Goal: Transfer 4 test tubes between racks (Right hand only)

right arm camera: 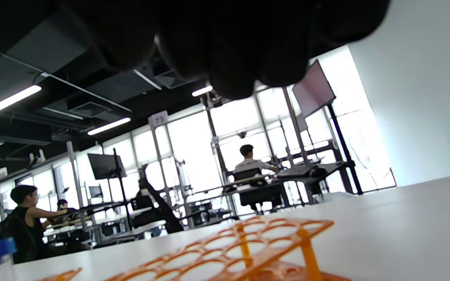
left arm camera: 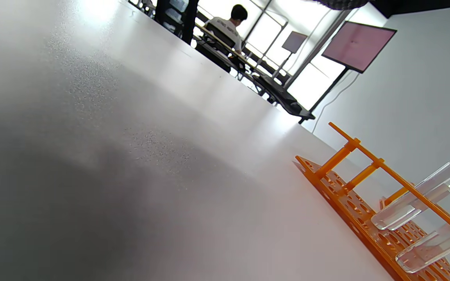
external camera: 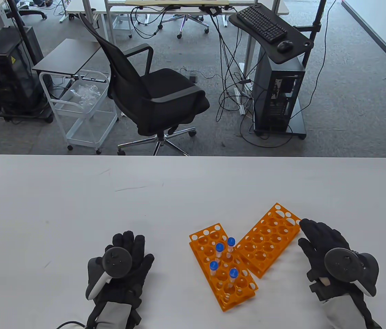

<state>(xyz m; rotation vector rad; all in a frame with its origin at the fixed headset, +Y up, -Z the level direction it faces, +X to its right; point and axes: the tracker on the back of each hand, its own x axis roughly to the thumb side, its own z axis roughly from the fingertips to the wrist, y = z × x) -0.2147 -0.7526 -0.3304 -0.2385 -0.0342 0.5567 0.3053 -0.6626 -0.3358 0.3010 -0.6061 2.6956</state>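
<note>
racks [external camera: 223, 267] orange | tube caps [external camera: 219, 246] blue | gloves [external camera: 126, 253] black | table [external camera: 76, 205] white

We see the left hand [external camera: 124, 260] in a thick black padded sensor glove, a dark round tracker [external camera: 116, 261] with a white handle-like stem strapped across its back, a grey cuff at the wrist and a thin black cable trailing from it. The right hand [external camera: 330, 257] wears a matching black glove and grey sleeve, its tracker [external camera: 345, 265] a dark disc with small buttons, ringed in grey and tipped white. In the right wrist view its fingertips [right arm camera: 229, 50] show only as blurred black bulges.
</note>
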